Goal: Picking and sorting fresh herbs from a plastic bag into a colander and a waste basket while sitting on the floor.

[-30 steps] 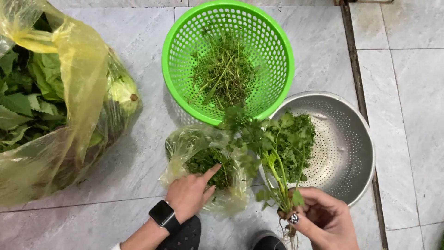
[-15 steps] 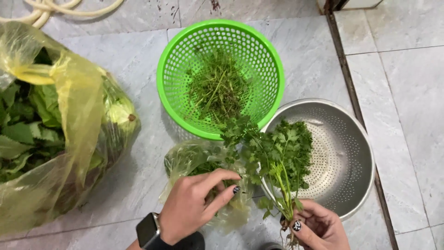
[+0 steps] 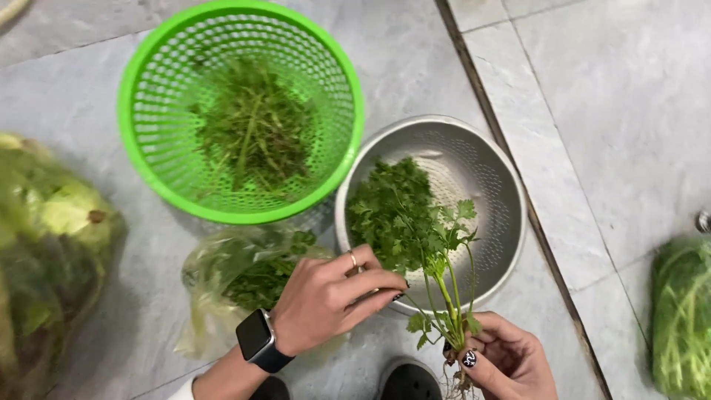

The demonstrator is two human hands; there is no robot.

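My right hand (image 3: pixel 503 355) grips a bunch of leafy green herbs (image 3: pixel 415 222) by the stems near the roots, low in the view. Its leaves hang over the rim of a steel colander (image 3: pixel 489 185). My left hand (image 3: pixel 333 296), with a smartwatch on the wrist and a ring, pinches a thin stem of that bunch with its fingertips. Under my left hand lies a clear plastic bag of herbs (image 3: pixel 237 285). A green plastic basket (image 3: pixel 326 81) behind it holds picked stems and leaves.
A yellow plastic bag of leafy vegetables (image 3: pixel 52 252) lies at the left on the grey tiled floor. Another bag of greens (image 3: pixel 681 311) sits at the right edge. Dark footwear (image 3: pixel 407 381) shows at the bottom.
My left hand has left the clear bag and moved right to the bunch, pinching a stem. The bunch now hangs over the colander. The view has shifted right.
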